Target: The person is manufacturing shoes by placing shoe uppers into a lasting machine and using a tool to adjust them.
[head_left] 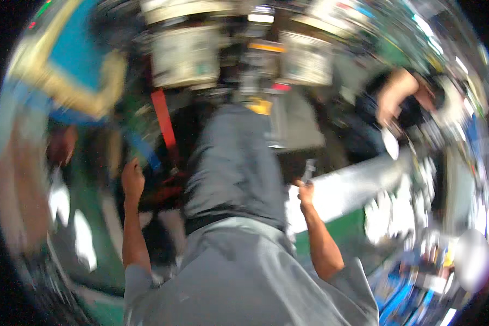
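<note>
My right hand (305, 194) is closed around the lower end of a short grey metal tool (309, 170), which points away from me. Blur hides the tool's exact kind. It is held over the near end of a long white, shiny surface (348, 187). On the other side of my body, my left hand (133, 178) hangs with its fingers curled in, and nothing shows in it. A red strip (164, 117) and a blue bar (143, 148) lie just beyond that hand.
Whitish bucket-like containers (186, 57) stand ahead. A blue panel with a yellowish frame (104, 98) is at the far left. At right, another person (394, 100) bends over a white round thing (390, 143). White pieces (388, 217) hang near blue racks (399, 301).
</note>
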Motion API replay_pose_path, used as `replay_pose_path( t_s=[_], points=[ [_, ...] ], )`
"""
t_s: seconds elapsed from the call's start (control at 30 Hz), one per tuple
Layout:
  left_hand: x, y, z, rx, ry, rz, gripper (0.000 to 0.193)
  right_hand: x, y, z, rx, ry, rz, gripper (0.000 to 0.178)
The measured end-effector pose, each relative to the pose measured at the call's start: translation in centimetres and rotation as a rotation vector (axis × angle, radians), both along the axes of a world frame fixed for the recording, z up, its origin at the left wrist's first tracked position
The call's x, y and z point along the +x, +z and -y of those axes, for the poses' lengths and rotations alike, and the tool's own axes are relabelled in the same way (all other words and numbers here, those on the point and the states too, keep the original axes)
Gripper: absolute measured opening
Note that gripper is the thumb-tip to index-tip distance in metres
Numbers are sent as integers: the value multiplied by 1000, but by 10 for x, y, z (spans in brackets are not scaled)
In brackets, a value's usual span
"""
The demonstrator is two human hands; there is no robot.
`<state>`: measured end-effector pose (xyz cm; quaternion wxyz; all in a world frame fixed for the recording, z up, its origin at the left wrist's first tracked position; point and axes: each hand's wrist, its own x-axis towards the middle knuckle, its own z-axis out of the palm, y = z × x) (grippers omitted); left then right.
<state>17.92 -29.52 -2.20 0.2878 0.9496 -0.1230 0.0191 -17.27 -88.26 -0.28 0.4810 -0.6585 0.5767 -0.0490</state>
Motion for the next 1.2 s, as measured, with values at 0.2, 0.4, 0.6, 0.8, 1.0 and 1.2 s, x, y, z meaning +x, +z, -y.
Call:
replay_pose_path(
  t_s=[0.2, 0.4, 0.6, 0.8, 1.0, 1.2],
  points=[
    [-52, 122, 314, -442, -628, -96, 30, -91, -24, -8, -406, -252, -397, 56],
    [-157, 127, 416, -238, -1278, -168, 31, -145, -11, -52, -558, -100, -355, 48],
    [-165, 117, 424, -136, -1242, -214, 28, -270, -39, -62, -507, -395, -497, 57],
    [-156, 123, 425, -117, -1227, -229, 30, -383, -7, 72, -243, -686, -771, 63],
    [-122, 121, 408, -353, -969, -255, 25, -401, 60, 229, -244, -419, -837, 93],
    [-43, 97, 322, -269, -634, -147, 20, -460, 27, 335, -519, -152, -958, 83]
  ],
)
